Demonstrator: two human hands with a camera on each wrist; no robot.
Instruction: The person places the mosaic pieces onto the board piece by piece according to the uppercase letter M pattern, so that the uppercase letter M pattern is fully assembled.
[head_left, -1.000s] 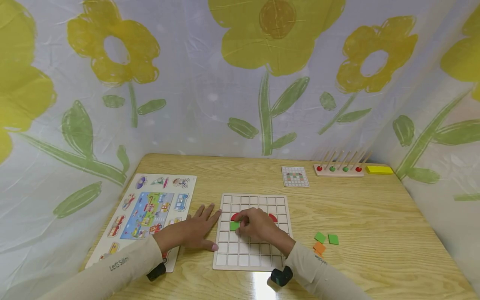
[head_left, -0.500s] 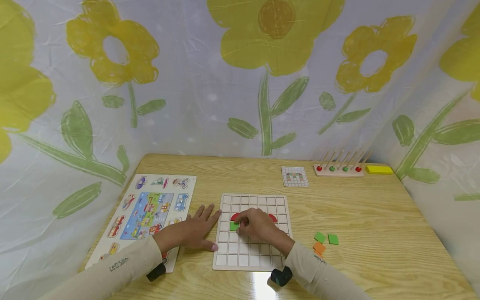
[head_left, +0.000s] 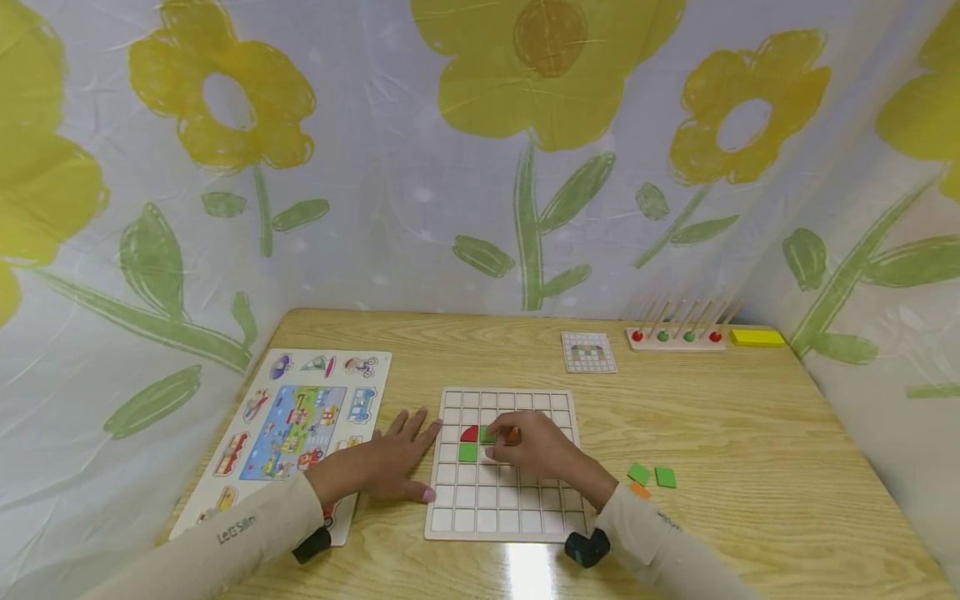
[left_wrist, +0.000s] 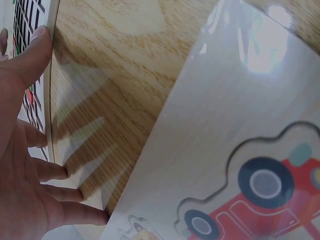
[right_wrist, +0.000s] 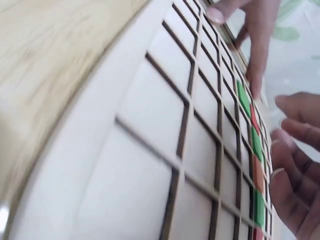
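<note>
A wooden grid board (head_left: pixel 455 521) lies before me, with a green square tile (head_left: pixel 468 452) in a cell below a red quarter-circle tile (head_left: pixel 470 434). My right hand (head_left: pixel 534 443) is above the board, just right of that green tile. Its fingers are loosely bent, and I see nothing held between them in the right wrist view. An orange tile (right_wrist: pixel 258 173) sits in the same row as the red piece, between green tiles. My left hand (head_left: pixel 390 464) lies spread on the table, its thumb and a fingertip at the board's left edge.
A vehicle picture puzzle (head_left: pixel 360 483) lies at the left. Loose green tiles (head_left: pixel 665 477) and an orange tile (head_left: pixel 641 490) lie to the right. Behind are a pattern card (head_left: pixel 588 352), a peg stand with beads (head_left: pixel 676 339) and a yellow block (head_left: pixel 757 337).
My right hand has let go of the green tile and moved right, uncovering that tile and a green one beside the red piece. My left hand stays put.
</note>
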